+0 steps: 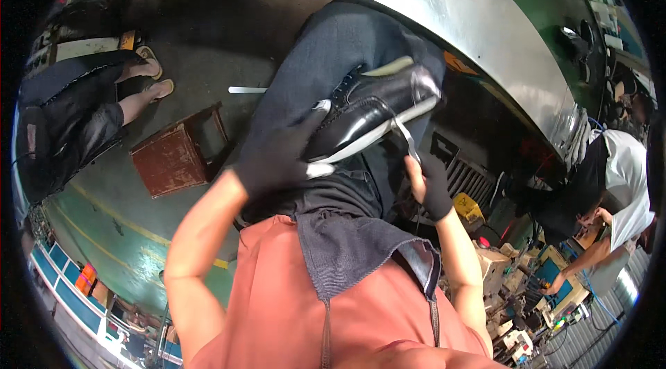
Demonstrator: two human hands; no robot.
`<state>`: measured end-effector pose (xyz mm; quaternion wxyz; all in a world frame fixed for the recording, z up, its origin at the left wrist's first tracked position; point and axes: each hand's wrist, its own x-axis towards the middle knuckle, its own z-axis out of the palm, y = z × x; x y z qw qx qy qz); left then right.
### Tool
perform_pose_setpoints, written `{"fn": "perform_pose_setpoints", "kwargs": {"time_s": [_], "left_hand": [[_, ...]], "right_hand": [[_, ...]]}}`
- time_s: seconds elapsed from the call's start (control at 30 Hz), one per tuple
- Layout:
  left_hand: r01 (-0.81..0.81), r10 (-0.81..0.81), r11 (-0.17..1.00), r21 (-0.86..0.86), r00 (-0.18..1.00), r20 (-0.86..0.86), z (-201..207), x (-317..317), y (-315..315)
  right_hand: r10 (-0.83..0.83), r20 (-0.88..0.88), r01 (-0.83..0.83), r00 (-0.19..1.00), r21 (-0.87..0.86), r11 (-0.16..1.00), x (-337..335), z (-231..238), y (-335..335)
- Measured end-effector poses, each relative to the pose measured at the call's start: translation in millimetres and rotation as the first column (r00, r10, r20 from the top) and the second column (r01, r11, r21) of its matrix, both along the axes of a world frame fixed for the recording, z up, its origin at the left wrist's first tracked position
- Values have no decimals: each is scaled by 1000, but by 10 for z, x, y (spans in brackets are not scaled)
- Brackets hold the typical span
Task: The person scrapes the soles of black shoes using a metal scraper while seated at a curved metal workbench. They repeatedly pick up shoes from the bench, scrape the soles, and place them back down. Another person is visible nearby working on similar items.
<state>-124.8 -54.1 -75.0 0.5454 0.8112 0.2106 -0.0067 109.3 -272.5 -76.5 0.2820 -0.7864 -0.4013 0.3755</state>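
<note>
A glossy black leather shoe with a white sole edge lies across my lap, over the dark trousers and apron. Wrapped round its near left end is my left hand, in a black glove with pale fingertips. My right hand, also in a black glove with bare fingers showing, grips a thin silvery tool. The tool's far end meets the shoe's side, close to the white sole edge. Its exact kind is unclear. A pale yellowish piece shows at the shoe's far side.
A shiny metal worktop curves across the far side. To the left stands a brown wooden stool, near a seated person in sandals. Another person works at the right, beside cluttered machine parts. A white strip lies on the floor.
</note>
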Motion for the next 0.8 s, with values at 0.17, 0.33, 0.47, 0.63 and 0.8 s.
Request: {"fn": "perform_pose_setpoints", "kwargs": {"time_s": [0.17,0.33,0.47,0.63,0.8], "left_hand": [[-208,206,977,-41,978,-38,1196,-39,692],[-405,421,907,-117,850,315,253,920,111],[-420,391,907,34,870,300,-598,804,-433],[-271,300,944,-187,943,147,-507,538,-424],[-293,296,955,-52,920,257,-663,556,-675]], "right_hand": [[-55,-111,50,992,-54,997,-3,283,-508],[-293,-360,261,886,-134,956,-240,219,-500],[-246,-397,179,884,-198,964,-147,352,-348],[184,-219,-241,958,-274,931,322,414,148],[593,486,-506,642,-313,804,8,593,568]]}}
